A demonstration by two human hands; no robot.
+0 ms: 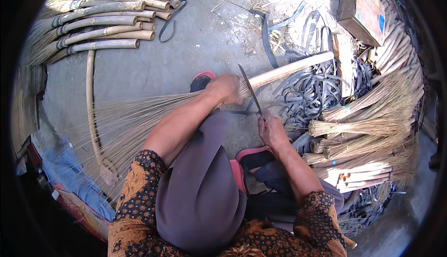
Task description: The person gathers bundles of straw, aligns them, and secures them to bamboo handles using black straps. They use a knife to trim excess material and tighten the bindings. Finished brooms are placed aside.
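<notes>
Stretched out to the front, my left hand (225, 88) is closed around a broom (298, 69), where its long thin bristles (153, 108) meet the bamboo handle. The handle points to the upper right and the bristles fan out to the lower left, passing under my left forearm. In my right hand (274, 129) is a knife (250, 87), gripped at its lower end. Its narrow dark blade slants upward across the broom beside my left hand. Whether the edge touches the bristles or the handle, I cannot tell.
Bamboo-handled brooms (107, 22) lie stacked at the upper left. Tangled black strips (314, 91) cover the floor at right, near bristle bundles (363, 126) and a wooden block (361, 12). A thin curved stick (91, 103) lies at left. Red-edged sandals (253, 157) show beneath me.
</notes>
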